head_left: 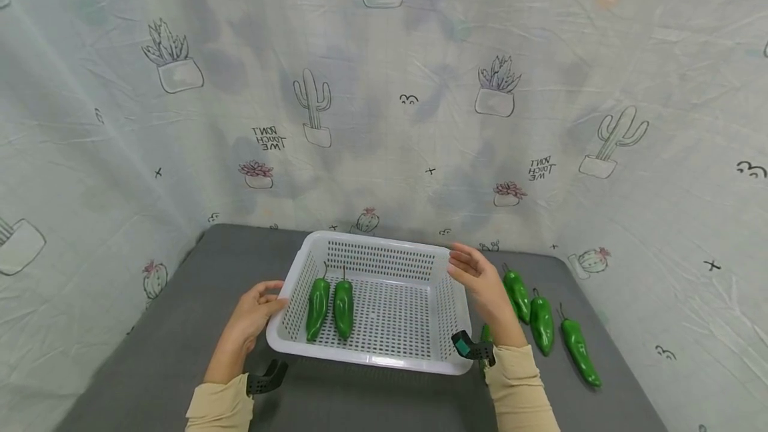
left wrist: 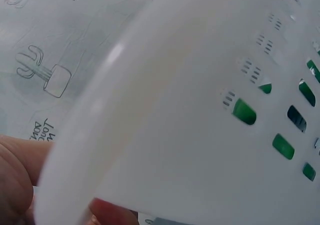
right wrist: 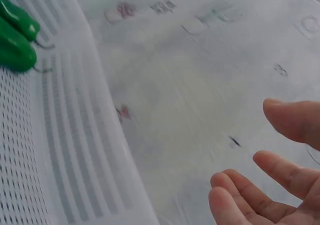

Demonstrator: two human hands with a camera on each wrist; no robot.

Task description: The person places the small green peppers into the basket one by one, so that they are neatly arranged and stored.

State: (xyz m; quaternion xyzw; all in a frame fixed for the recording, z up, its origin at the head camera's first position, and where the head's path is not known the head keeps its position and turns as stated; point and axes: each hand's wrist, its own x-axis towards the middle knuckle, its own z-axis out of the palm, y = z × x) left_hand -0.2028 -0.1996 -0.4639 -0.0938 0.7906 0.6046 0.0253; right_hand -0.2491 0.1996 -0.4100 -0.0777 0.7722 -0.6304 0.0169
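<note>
- staged recording booth, not a lived-in room.
- cactus-print cloth backdrop [head_left: 384,85] encloses three sides.
- grey padded table [head_left: 180,325] carries the props.

A dark grey table [head_left: 180,325] fills the lower middle of the head view and carries a white perforated plastic basket [head_left: 384,249] at its centre, with three loose green chili peppers [head_left: 542,322] lying side by side at the lower right, just beside the basket.
</note>
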